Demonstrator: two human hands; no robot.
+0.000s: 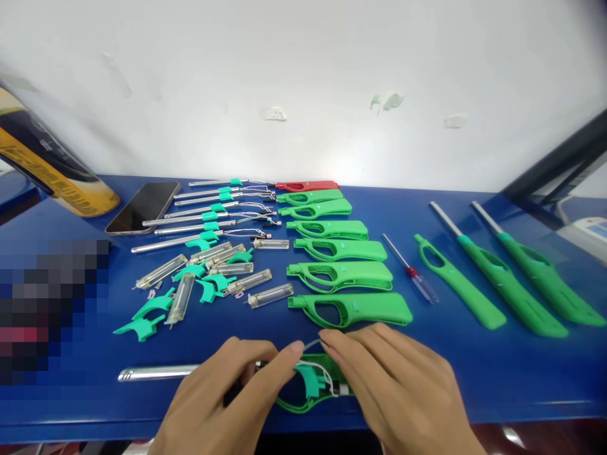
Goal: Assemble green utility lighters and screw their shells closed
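Note:
At the front edge of the table lies a green lighter handle shell [290,403] with its inside facing up. In it sit a teal trigger [310,381], white wires [327,373] and a small dark part with a white end; a metal barrel [159,373] extends left. My left hand [227,395] is closed over the barrel side, its thumb at one end of a thin translucent tube [312,344]. The fingertips of my right hand [403,379] pinch the tube's other end, above the shell. My palms and fingers hide parts of the shell.
Several green handle shells [353,309] and a red one [308,186] lie behind. Left are barrels with wires [190,224], clear fuel tanks [270,295], teal triggers [142,327] and a phone [142,207]. A screwdriver [412,272] and lighters [512,287] lie right. A can [52,158] leans left.

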